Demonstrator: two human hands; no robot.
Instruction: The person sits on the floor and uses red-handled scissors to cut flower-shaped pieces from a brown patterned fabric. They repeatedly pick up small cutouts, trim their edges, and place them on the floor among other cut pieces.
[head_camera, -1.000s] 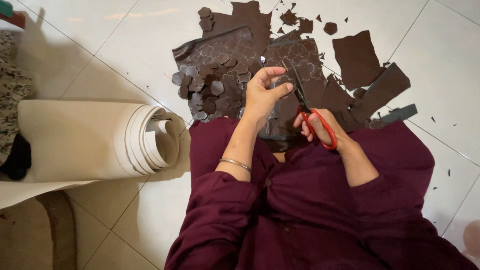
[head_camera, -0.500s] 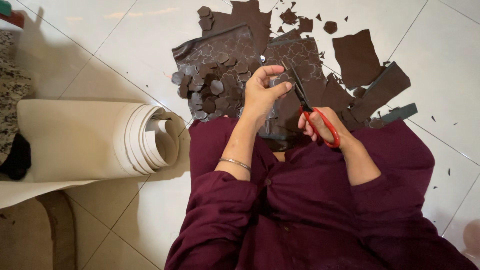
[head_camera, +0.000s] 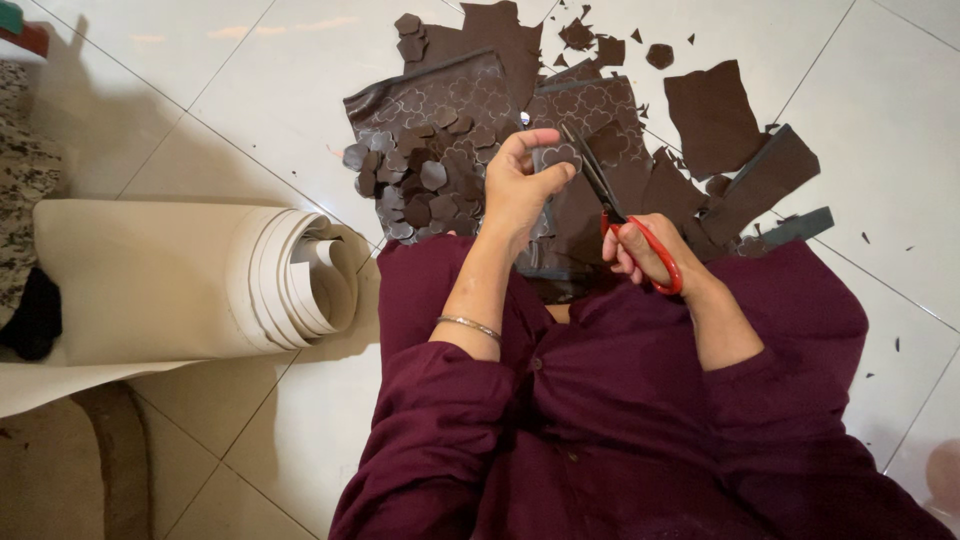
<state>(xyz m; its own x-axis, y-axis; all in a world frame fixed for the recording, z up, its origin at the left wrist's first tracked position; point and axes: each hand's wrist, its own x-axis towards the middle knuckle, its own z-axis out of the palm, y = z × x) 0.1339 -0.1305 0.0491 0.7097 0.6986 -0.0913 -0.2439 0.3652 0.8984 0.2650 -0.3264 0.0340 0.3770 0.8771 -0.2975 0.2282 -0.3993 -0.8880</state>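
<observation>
Brown leather piece (head_camera: 558, 158), small and scalloped, is pinched between thumb and fingers of the left hand (head_camera: 520, 185), lifted above the heap of cut brown shapes (head_camera: 420, 175) on the tiled floor (head_camera: 200, 90). Just right of this piece, the right hand (head_camera: 640, 250) is closed around the red-handled scissors (head_camera: 620, 215). Their blades point up and left, with the tips beside the piece's right edge. Far left of it lies a cream roll (head_camera: 190, 280).

A white tiled floor (head_camera: 250, 90) is carrying everything. A thick cream roll of sheet material (head_camera: 190, 280) is lying on it at the left. Dark brown patterned sheets (head_camera: 440, 90), a heap of small cut-out shapes (head_camera: 420, 180), larger offcuts (head_camera: 712, 112) and scattered tiny scraps (head_camera: 660, 55) are lying ahead.
</observation>
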